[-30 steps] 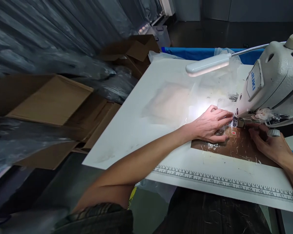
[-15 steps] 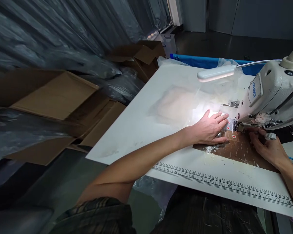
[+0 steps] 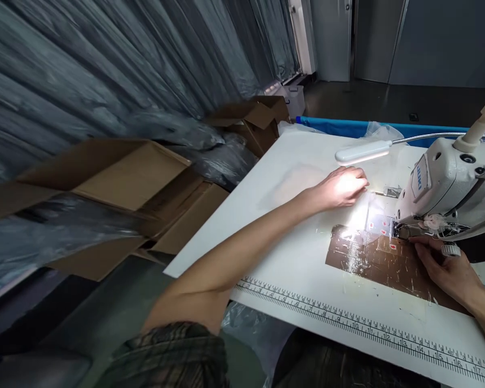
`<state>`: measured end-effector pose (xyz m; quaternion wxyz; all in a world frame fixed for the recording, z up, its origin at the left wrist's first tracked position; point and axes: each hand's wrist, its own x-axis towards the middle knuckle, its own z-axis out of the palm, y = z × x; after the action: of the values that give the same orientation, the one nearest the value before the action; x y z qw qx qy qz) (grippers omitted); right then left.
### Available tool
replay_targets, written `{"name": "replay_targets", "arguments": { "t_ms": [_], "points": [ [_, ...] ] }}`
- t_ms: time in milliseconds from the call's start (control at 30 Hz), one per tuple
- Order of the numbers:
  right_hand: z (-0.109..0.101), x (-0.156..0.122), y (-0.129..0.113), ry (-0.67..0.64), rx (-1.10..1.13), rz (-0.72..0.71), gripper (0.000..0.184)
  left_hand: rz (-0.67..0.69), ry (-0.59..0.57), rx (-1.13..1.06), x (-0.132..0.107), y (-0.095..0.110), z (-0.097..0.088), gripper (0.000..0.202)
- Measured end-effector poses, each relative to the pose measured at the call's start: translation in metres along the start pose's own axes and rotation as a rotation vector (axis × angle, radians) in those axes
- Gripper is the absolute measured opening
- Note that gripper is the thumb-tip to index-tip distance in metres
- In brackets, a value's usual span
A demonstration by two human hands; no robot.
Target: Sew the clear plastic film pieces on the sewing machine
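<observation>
My left hand (image 3: 343, 187) is closed, fingers curled under, above the table beneath the lamp's glare. Whatever it may hold is hidden. At the white JUKI sewing machine (image 3: 448, 183), my right hand (image 3: 448, 267) reaches in beside the presser foot (image 3: 402, 230). Its thumb and forefinger come together there, but anything between them is too small to make out. A brown plate (image 3: 372, 256) with scratched clear tape and small red marks lies left of the foot. Sheer, pale material (image 3: 372, 207) shows faintly between my left hand and the foot, washed out by light.
A white lamp (image 3: 361, 153) on a flexible neck hangs over the table (image 3: 226, 237). A printed ruler (image 3: 355, 326) runs along the near edge. Open cardboard boxes (image 3: 133, 178) and plastic bags stand left, below a grey curtain (image 3: 125, 64). Blue cloth (image 3: 339, 126) borders the far side.
My left hand has lifted off the brown plate, moved away from me, and gone from flat to curled. My right hand remains beside the presser foot. The camera view has shifted.
</observation>
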<state>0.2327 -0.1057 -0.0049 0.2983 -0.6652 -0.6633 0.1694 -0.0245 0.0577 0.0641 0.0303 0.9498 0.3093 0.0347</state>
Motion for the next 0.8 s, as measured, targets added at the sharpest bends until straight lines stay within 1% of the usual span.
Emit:
{"name": "replay_targets", "arguments": {
  "t_ms": [67, 100, 300, 367, 433, 500, 567, 633, 700, 733, 800],
  "points": [
    [0.002, -0.001, 0.001, -0.011, -0.018, 0.015, 0.027, -0.020, -0.077, -0.035, 0.017, -0.008, 0.003, 0.026],
    [0.003, -0.001, 0.001, -0.013, -0.027, 0.019, 0.027, -0.021, -0.096, -0.055, 0.026, -0.011, 0.007, 0.024],
    [0.010, -0.002, 0.002, -0.004, -0.050, -0.014, 0.032, -0.079, -0.002, -0.105, 0.087, -0.018, 0.030, 0.029],
    [0.010, -0.001, 0.001, 0.000, -0.054, -0.053, 0.033, -0.091, 0.028, -0.109, 0.104, -0.020, 0.032, 0.032],
    [0.009, 0.000, -0.001, 0.004, -0.064, -0.094, 0.032, -0.082, 0.047, -0.117, 0.115, -0.022, 0.032, 0.033],
    [0.007, 0.000, -0.002, 0.011, -0.083, -0.130, 0.033, -0.053, 0.055, -0.131, 0.117, -0.020, 0.029, 0.034],
    [0.006, -0.001, -0.003, -0.002, -0.121, -0.178, 0.036, -0.031, 0.069, -0.143, 0.112, -0.016, 0.025, 0.037],
    [0.006, -0.002, -0.002, -0.040, -0.182, -0.237, 0.038, -0.038, 0.106, -0.149, 0.100, -0.011, 0.021, 0.038],
    [0.008, -0.004, -0.001, -0.072, -0.243, -0.293, 0.039, -0.076, 0.135, -0.148, 0.084, -0.006, 0.019, 0.038],
    [0.009, -0.005, 0.000, -0.070, -0.267, -0.316, 0.040, -0.100, 0.140, -0.145, 0.076, -0.004, 0.019, 0.040],
    [0.013, -0.007, 0.000, -0.020, -0.304, -0.341, 0.044, -0.121, 0.098, -0.147, 0.057, -0.001, 0.019, 0.044]
  ]
}}
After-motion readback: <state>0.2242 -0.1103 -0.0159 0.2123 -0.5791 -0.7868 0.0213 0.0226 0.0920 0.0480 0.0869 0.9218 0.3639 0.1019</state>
